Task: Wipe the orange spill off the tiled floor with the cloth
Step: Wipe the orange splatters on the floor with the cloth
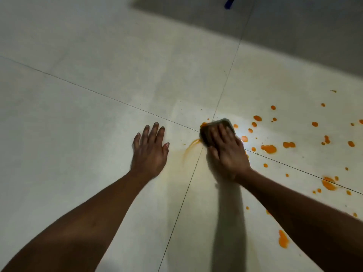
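Only the head view here, looking down at a pale tiled floor (78,107) with thin dark grout lines (110,98) crossing near the middle.

The left hand (150,152) lies flat on a tile just left of that crossing, palm down, fingers straight and a bit spread, holding nothing.

The right hand (227,152) is on top of the cloth (215,127), a dark grey-brown wad sitting right about where the grout lines meet. The fingers are laid out fairly straight over it, pressing it to the floor rather than curling round it. That hand is a bit blurry, so I can't make out what the thumb is doing.

The orange spill (269,148) is mostly to the right of the cloth: lots of drops and a few bigger blobs scattered across the right-hand tiles, some down near the right forearm too. Just left of the cloth there's a thin curved orange smear (191,148) with a faint yellowish film on the tile around it. A bit of orange is touching the cloth's far left edge.

Up at the top edge a small blue object (228,2) pokes into view, too cut off to identify, with a dark shadow across the floor around it.
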A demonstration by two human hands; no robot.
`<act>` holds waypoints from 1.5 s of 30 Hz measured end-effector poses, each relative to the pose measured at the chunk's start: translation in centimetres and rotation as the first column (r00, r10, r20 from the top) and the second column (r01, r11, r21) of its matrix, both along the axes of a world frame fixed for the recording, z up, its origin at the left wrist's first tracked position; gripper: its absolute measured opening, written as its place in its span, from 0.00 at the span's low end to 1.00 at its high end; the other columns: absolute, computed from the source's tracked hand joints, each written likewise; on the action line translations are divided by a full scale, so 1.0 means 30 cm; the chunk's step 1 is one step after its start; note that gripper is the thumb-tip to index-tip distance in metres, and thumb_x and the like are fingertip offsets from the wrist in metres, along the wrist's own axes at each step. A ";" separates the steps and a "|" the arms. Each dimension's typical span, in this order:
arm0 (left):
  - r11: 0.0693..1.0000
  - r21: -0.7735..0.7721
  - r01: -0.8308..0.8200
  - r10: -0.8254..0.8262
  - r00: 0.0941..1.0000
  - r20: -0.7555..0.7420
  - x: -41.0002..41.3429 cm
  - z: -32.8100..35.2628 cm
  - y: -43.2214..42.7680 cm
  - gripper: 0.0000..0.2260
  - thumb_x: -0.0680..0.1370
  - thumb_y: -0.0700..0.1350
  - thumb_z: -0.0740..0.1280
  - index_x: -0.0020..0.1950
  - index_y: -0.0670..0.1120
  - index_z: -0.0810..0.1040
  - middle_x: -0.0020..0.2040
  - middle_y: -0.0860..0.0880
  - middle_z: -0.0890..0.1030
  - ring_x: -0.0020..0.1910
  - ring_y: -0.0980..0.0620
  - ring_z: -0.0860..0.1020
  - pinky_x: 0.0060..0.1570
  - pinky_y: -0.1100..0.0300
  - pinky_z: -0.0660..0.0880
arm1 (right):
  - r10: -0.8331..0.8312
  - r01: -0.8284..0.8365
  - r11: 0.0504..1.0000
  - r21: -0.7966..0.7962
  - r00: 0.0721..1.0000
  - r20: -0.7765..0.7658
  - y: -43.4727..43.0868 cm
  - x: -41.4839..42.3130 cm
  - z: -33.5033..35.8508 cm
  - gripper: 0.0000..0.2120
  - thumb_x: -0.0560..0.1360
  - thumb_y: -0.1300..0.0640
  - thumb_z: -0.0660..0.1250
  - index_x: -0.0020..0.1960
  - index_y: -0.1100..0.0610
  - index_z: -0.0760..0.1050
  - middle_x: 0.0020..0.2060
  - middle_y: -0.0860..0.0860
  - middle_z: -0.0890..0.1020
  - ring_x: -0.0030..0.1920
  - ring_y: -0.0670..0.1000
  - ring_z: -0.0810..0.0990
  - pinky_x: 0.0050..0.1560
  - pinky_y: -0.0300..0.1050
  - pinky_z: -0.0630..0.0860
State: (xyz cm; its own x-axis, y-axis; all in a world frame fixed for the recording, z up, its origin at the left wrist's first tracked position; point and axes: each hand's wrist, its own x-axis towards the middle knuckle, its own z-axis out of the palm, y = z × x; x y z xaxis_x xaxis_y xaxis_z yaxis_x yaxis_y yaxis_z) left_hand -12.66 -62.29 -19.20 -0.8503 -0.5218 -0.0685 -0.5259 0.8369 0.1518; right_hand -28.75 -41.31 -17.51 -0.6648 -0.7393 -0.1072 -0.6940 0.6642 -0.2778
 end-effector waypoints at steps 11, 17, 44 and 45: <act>1.000 -0.011 0.009 -0.009 0.999 -0.035 -0.001 0.004 -0.002 0.24 0.81 0.52 0.48 0.77 0.47 0.61 0.78 0.47 0.60 0.76 0.44 0.60 0.72 0.45 0.55 | 0.129 -0.128 0.990 -0.050 0.992 0.002 0.021 0.034 -0.003 0.32 0.76 0.45 0.52 0.79 0.50 0.54 0.78 0.53 0.56 0.78 0.53 0.52 0.72 0.56 0.57; 1.000 -0.005 0.004 -0.005 0.999 -0.032 0.005 0.011 -0.006 0.23 0.81 0.50 0.48 0.77 0.48 0.61 0.78 0.48 0.59 0.76 0.44 0.59 0.72 0.44 0.58 | 0.215 -0.215 0.977 -0.010 0.977 -0.012 -0.145 0.192 -0.011 0.31 0.77 0.45 0.52 0.80 0.50 0.53 0.79 0.52 0.54 0.79 0.51 0.49 0.75 0.53 0.52; 1.000 0.010 -0.005 0.006 0.997 -0.072 0.000 -0.002 -0.007 0.24 0.80 0.49 0.48 0.76 0.47 0.63 0.78 0.48 0.61 0.76 0.45 0.59 0.72 0.45 0.57 | -0.060 0.059 0.998 -0.009 0.998 -0.015 -0.025 -0.137 -0.007 0.33 0.75 0.43 0.48 0.79 0.51 0.54 0.79 0.54 0.55 0.78 0.55 0.52 0.72 0.58 0.58; 1.000 0.013 -0.008 0.009 0.997 -0.080 -0.001 -0.003 -0.003 0.24 0.80 0.49 0.48 0.76 0.47 0.63 0.78 0.48 0.61 0.76 0.45 0.60 0.72 0.45 0.57 | -0.133 0.133 0.991 0.002 0.991 -0.018 -0.023 -0.135 0.000 0.33 0.75 0.43 0.47 0.79 0.50 0.53 0.79 0.54 0.54 0.78 0.54 0.51 0.73 0.57 0.57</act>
State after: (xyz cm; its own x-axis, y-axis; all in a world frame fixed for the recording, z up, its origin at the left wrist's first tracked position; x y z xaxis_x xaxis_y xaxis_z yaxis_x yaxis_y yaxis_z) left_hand -12.69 -62.38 -19.30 -0.8489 -0.5285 -0.0071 -0.5185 0.8302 0.2047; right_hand -32.81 -41.99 -17.50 -0.7590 -0.6439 -0.0967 -0.6043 0.7519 -0.2634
